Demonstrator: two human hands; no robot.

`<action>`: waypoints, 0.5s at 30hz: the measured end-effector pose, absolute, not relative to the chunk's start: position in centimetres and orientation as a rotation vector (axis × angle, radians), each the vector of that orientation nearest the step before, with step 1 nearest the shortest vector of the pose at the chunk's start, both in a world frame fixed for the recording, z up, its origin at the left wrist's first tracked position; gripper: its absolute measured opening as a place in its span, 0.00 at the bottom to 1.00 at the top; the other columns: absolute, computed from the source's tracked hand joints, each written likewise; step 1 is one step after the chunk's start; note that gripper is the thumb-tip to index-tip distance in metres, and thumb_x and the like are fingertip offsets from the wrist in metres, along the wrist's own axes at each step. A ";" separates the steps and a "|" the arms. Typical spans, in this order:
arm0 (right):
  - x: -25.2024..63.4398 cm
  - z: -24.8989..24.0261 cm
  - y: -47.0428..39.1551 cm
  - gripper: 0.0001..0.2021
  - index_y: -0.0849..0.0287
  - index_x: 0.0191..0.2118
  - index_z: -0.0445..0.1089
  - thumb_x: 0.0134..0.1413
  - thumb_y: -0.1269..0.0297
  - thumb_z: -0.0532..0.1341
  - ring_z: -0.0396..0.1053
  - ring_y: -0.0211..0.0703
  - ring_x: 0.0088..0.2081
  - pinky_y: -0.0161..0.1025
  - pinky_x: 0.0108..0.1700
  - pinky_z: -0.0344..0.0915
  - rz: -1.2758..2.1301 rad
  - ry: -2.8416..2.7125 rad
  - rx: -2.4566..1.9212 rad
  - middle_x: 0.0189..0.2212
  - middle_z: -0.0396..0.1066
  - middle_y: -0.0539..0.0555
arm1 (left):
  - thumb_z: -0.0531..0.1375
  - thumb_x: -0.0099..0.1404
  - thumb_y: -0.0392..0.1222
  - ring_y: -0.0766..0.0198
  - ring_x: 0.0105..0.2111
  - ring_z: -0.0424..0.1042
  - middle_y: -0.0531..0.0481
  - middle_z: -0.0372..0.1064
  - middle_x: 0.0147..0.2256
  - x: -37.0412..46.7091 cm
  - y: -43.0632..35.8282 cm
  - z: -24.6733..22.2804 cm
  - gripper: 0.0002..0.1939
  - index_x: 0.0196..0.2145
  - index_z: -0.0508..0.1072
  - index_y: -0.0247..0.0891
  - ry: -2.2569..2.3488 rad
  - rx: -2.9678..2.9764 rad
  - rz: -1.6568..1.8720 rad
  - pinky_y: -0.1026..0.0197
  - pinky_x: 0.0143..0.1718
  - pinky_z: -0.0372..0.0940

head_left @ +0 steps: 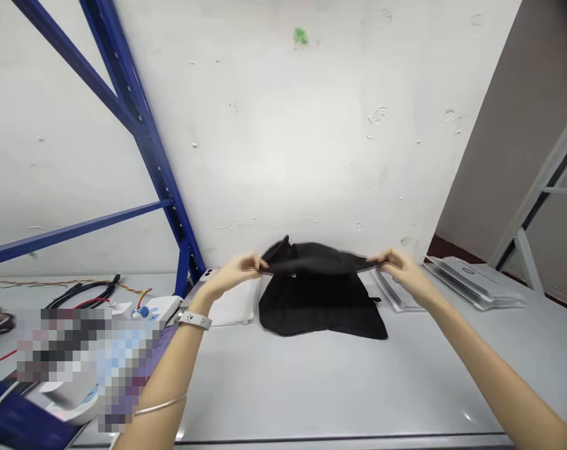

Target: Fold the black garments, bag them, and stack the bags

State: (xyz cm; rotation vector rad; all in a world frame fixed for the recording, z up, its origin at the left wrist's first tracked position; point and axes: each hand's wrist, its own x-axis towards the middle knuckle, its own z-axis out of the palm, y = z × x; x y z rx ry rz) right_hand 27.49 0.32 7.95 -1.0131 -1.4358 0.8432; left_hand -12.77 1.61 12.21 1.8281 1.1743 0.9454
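Note:
A piece of black cloth (323, 306) lies partly on the grey table, its upper edge lifted and stretched sideways between my hands. My left hand (240, 267) pinches the left corner of that edge. At the opposite corner, my right hand (398, 265) grips the cloth between thumb and fingers. The lower part rests on the tabletop, and a small dark tab sticks out at its right side. Folds hide what kind of cloth article it is.
White papers (234, 303) lie behind my left hand, with clear plastic sleeves (400, 294) by my right. More sleeves (475, 282) sit farther right. A blue metal frame (156, 156) rises at left, near cables (84, 290) and a white power strip (168, 307). A white wall stands behind.

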 end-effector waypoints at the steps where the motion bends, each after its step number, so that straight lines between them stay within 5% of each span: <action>1: 27.6 6.1 -0.6 0.06 0.53 0.28 0.64 0.46 0.62 0.63 0.70 0.51 0.46 0.49 0.50 0.63 0.893 -1.479 -1.065 0.38 0.76 0.53 | 0.63 0.50 0.41 0.54 0.44 0.71 0.46 0.74 0.41 -13.1 1.1 10.5 0.06 0.25 0.68 0.40 1.178 1.825 0.839 0.56 0.45 0.64; 7: 29.0 -0.1 -3.8 0.05 0.50 0.29 0.70 0.43 0.67 0.60 0.67 0.53 0.45 0.52 0.50 0.60 0.897 -1.877 -1.343 0.39 0.74 0.53 | 0.59 0.47 0.34 0.51 0.43 0.71 0.47 0.74 0.40 -14.4 -0.3 5.1 0.03 0.22 0.71 0.41 1.284 2.079 0.602 0.54 0.46 0.63; 11: 29.3 1.0 -4.3 0.08 0.47 0.34 0.73 0.44 0.65 0.62 0.66 0.52 0.46 0.50 0.52 0.59 0.856 -1.929 -1.383 0.39 0.73 0.52 | 0.58 0.50 0.36 0.53 0.41 0.70 0.49 0.73 0.39 -13.5 -1.5 7.5 0.06 0.27 0.73 0.42 1.390 2.172 0.589 0.57 0.43 0.64; 15: 27.9 2.0 -3.8 0.10 0.48 0.40 0.71 0.50 0.60 0.59 0.64 0.50 0.49 0.49 0.53 0.60 0.748 -1.964 -1.373 0.44 0.71 0.51 | 0.53 0.63 0.42 0.57 0.42 0.69 0.51 0.72 0.39 -12.1 -6.2 10.8 0.09 0.37 0.73 0.42 1.358 2.313 0.793 0.58 0.44 0.64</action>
